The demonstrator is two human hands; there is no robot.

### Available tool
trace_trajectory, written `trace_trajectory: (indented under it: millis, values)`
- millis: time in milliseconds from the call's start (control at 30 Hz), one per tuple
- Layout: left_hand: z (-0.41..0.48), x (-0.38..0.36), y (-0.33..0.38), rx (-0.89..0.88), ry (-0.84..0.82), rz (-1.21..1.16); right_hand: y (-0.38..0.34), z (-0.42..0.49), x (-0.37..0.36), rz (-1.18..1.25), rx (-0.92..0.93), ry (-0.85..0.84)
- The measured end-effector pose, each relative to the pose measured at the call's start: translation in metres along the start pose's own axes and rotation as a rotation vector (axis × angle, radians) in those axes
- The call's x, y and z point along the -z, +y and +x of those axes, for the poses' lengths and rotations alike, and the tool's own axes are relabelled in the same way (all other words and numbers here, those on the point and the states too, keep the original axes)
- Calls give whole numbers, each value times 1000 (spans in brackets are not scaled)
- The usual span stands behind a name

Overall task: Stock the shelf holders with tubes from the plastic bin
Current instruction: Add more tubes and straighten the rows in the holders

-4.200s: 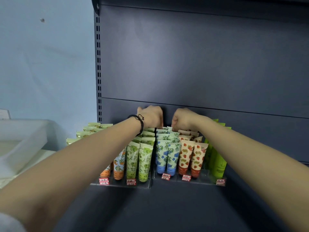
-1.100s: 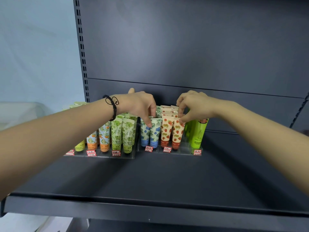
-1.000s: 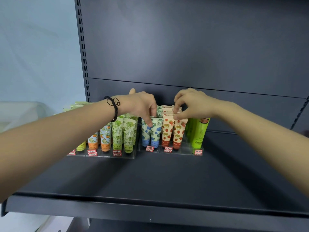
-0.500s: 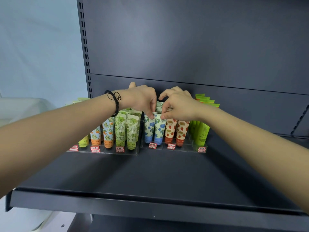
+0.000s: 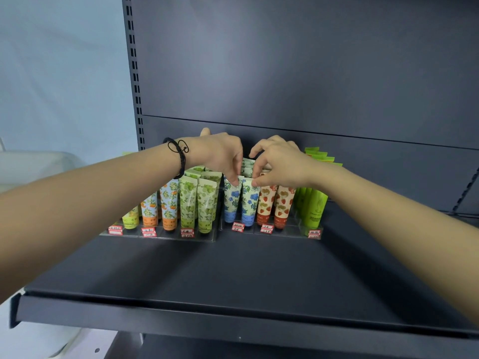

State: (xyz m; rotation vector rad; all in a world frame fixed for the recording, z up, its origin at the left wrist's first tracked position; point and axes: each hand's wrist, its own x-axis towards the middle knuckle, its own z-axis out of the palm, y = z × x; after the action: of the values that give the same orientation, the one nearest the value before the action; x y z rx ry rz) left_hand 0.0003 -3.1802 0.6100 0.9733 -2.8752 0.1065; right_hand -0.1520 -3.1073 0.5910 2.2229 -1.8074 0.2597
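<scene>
- The tubes stand packed upright in rows. A tug or sideways shove on the front blue-flower tubes (image 5: pixel 241 203) could, I'd guess, tip them onto the strawberry tubes (image 5: pixel 274 203) next door, or spill them over the low front of the clear holder (image 5: pixel 285 233).
- The thin crimped tops give little hold, so a tube might slip or settle crooked.
- Left hand (image 5: pixel 220 156): fingers curled down, tips nipping the crimp of the front-left blue-flower tube.
- Right hand (image 5: pixel 280 164): thumb and forefinger pinch the neighbouring tube's crimp, with the other fingers loosely raised.
- The plastic bin (image 5: pixel 33 164) sits off left, beside the shelf (image 5: pixel 233 275); its contents are hidden.
</scene>
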Motion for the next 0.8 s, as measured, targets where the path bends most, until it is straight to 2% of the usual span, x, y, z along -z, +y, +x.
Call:
trace_trajectory:
  millis: [100, 267, 367, 600, 800]
  values:
    - [1, 0, 2, 16, -15, -7, 2, -1, 8, 7, 16, -37]
    - [3, 5, -3, 5, -12, -50, 24, 7, 39, 228, -71, 129]
    - [5, 11, -10, 32, 64, -132, 46, 16, 48, 172, -136, 130]
    - [16, -3, -17, 78, 228, -186, 66, 32, 34, -96, -229, -137]
    - [18, -12, -11, 59, 228, -174, 57, 46, 16, -220, -275, -299]
